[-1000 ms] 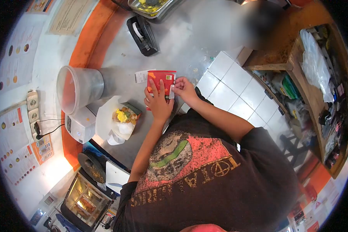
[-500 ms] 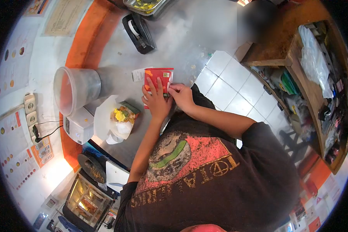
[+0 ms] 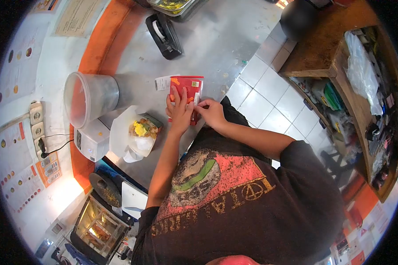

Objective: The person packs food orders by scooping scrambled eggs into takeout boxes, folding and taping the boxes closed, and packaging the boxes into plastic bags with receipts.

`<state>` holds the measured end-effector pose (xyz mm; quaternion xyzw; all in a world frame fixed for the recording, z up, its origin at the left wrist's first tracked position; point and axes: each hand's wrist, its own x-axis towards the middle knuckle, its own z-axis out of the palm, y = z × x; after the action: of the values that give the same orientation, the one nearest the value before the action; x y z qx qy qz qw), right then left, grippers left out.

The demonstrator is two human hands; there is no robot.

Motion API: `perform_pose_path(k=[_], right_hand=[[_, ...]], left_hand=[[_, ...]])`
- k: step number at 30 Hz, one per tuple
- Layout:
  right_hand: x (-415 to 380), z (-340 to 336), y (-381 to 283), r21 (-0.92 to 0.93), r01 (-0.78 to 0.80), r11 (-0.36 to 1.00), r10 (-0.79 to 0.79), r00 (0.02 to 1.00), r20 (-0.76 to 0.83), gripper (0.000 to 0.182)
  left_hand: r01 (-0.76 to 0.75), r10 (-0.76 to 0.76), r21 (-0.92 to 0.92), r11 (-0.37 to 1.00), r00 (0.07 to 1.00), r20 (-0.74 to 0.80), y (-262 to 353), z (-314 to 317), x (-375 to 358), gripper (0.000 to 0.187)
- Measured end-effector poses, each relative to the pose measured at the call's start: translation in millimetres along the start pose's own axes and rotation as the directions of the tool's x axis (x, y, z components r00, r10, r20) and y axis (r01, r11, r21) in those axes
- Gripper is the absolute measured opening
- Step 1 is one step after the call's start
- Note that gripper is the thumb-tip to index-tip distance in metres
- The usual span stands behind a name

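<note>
On the metal counter (image 3: 234,31), near the edge facing the person, lies a red printed carton (image 3: 188,81), its long axis running away from the body. The left hand (image 3: 179,113) covers it, palm down, fingers spread, grasping nothing; the right hand (image 3: 213,115) meets its right side, fingertips bunched, on what I cannot tell.

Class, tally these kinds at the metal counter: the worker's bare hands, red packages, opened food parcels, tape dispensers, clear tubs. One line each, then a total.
Hands: 2, left hand and right hand
Red package: 1
Opened food parcel: 1
Tape dispenser: 1
Clear tub: 1
Total: 6
</note>
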<state>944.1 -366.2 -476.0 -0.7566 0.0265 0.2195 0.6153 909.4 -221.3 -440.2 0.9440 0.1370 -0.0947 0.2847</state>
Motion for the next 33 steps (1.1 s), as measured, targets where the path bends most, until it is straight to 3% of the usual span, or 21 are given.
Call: perform_pose_path(k=[5, 9, 12, 14, 18, 20, 26, 28, 30, 32, 33], right_hand=[[1, -5, -9, -0.088, -0.037, 0.995, 0.043, 0.997, 0.07, 0.032], [7, -5, 1, -0.071, 0.027, 0.997, -0.023, 0.998, 0.059, 0.034], [15, -11, 3, -0.097, -0.014, 0.995, 0.029, 0.987, 0.156, 0.035], [28, -10, 9, 0.072, -0.247, 0.966, 0.223, 0.943, 0.249, 0.035], [45, -5, 5, 0.016, -0.06, 0.998, 0.057, 0.985, 0.161, 0.034], [53, -3, -10, 0.054, -0.022, 0.998, 0.021, 1.0, 0.02, 0.033], [34, -3, -1, -0.064, 0.124, 0.99, -0.109, 0.973, 0.202, 0.028], [35, -4, -6, 0.274, -0.221, 0.936, 0.104, 0.917, 0.385, 0.022], [41, -10, -12, 0.212, -0.248, 0.945, 0.131, 0.884, 0.448, 0.019], [43, -7, -19, 0.24, -0.16, 0.958, 0.072, 0.938, 0.338, 0.019], [36, -6, -18, 0.235, -0.196, 0.952, 0.102, 0.928, 0.358, 0.021]], left_hand=[[-0.011, 0.016, 0.044, 0.999, 0.993, -0.115, 5, 4, -1, 0.065], [-0.017, 0.023, 0.052, 0.999, 0.992, -0.122, 5, 3, -1, 0.066], [0.009, -0.002, 0.056, 0.998, 0.993, -0.115, 11, -1, -1, 0.069], [0.018, -0.013, 0.051, 0.999, 0.994, -0.104, 12, -3, -1, 0.073], [0.005, -0.002, 0.038, 0.999, 0.996, -0.094, 9, -8, -2, 0.078], [-0.032, 0.036, 0.042, 0.999, 0.995, -0.092, 7, -7, -3, 0.082], [-0.033, 0.038, 0.04, 0.999, 0.988, -0.153, 3, -4, -4, 0.078], [-0.061, 0.063, 0.02, 0.998, 0.987, -0.15, 4, -5, -5, 0.078], [-0.052, 0.052, 0.005, 0.999, 0.983, -0.177, 5, -7, -6, 0.078], [-0.047, 0.044, -0.006, 0.999, 0.978, -0.202, 6, -9, -4, 0.078], [-0.034, 0.029, -0.021, 0.999, 0.982, -0.186, 6, -8, -5, 0.078]])
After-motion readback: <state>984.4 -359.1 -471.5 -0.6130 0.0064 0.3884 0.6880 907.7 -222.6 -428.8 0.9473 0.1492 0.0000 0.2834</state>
